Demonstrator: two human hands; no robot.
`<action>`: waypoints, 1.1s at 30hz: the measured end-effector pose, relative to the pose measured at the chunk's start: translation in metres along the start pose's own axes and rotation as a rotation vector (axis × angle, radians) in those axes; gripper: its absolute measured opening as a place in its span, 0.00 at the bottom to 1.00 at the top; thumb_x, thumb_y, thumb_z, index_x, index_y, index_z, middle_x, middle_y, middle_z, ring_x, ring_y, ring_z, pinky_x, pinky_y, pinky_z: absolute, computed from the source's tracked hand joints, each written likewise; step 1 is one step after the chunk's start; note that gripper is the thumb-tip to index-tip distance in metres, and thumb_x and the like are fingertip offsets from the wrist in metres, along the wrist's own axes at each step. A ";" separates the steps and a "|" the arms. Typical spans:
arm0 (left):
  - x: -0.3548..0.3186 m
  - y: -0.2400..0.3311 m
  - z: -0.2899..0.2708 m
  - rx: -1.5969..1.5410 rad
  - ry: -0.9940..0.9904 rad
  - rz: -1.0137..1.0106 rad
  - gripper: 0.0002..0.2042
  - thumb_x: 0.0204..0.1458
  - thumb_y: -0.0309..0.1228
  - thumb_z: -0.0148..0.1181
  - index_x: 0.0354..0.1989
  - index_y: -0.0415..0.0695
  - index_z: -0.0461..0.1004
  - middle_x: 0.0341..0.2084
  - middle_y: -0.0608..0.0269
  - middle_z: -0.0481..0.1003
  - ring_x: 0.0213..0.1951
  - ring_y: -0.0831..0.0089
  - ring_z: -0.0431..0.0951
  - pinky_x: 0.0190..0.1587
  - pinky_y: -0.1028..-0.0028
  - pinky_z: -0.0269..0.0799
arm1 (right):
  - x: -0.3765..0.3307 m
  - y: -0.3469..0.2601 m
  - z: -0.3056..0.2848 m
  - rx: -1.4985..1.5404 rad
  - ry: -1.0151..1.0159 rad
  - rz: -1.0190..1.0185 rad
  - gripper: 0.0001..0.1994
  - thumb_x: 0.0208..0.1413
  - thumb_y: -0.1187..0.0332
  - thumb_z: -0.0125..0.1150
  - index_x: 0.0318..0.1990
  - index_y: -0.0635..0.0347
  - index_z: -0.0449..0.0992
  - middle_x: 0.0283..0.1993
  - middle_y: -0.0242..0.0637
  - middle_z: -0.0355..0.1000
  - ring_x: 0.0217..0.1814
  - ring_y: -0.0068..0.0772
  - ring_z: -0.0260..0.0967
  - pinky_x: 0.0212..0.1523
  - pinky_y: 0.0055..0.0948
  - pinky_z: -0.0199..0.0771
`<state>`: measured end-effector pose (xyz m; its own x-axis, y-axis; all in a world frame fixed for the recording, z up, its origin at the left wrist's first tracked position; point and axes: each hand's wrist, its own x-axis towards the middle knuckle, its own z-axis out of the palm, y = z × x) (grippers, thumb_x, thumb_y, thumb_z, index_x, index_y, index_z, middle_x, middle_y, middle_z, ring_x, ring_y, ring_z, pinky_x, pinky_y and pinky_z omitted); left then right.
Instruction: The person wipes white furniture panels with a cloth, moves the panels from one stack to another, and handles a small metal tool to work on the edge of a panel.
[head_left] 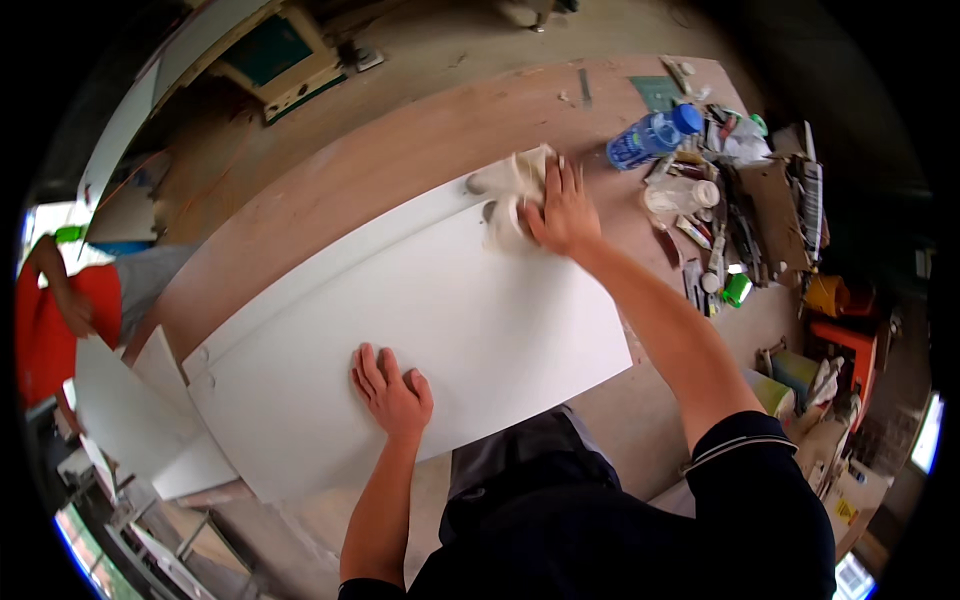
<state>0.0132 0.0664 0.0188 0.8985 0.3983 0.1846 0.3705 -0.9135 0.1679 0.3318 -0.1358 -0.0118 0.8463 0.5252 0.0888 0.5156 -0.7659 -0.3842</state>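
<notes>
A large white panel [430, 330] lies on the brown work table, with the edge of a second white panel [330, 248] showing along its far side. My left hand [395, 395] rests on the near part of the top panel, fingers stretched out and holding nothing. At the panel's far right corner my right hand [568, 212] presses on a crumpled cream cloth [512, 180], its thumb over the folds and its fingers stretched along the edge. The cloth hangs across both panels' edges there; part of it is hidden under the hand.
Right of my right hand stands a blue-capped water bottle [648, 138], near a clear plastic bottle [682, 196] and a heap of tubes and tools. Cans [775, 390] stand lower right. At the left, a person in red [60, 330] is beside another white panel [130, 410].
</notes>
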 end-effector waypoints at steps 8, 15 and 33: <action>-0.021 0.026 0.017 -0.073 -0.043 -0.100 0.23 0.48 0.37 0.52 0.50 0.33 0.69 0.62 0.40 0.57 0.64 0.43 0.55 0.65 0.46 0.48 | -0.055 -0.087 0.011 0.113 -0.322 -0.254 0.40 0.52 0.50 0.51 0.67 0.70 0.53 0.73 0.55 0.43 0.77 0.54 0.32 0.74 0.48 0.32; -0.057 -0.058 -0.007 -0.068 -0.138 -0.043 0.23 0.48 0.35 0.52 0.51 0.35 0.68 0.62 0.46 0.60 0.65 0.48 0.57 0.66 0.50 0.50 | -0.027 -0.141 0.057 0.041 -0.270 -0.223 0.38 0.52 0.56 0.53 0.68 0.68 0.52 0.73 0.50 0.46 0.77 0.50 0.34 0.74 0.45 0.37; -0.190 -0.324 -0.066 0.074 -0.042 -0.329 0.26 0.54 0.39 0.46 0.56 0.30 0.66 0.67 0.45 0.54 0.70 0.46 0.48 0.69 0.48 0.39 | -0.004 -0.185 0.067 -0.286 -0.336 0.052 0.38 0.55 0.55 0.51 0.69 0.65 0.48 0.73 0.50 0.43 0.77 0.51 0.34 0.74 0.41 0.36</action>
<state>-0.2933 0.2920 -0.0067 0.7361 0.6707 0.0914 0.6572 -0.7404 0.1410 0.2246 0.0284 -0.0024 0.8062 0.5381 -0.2458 0.5294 -0.8417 -0.1062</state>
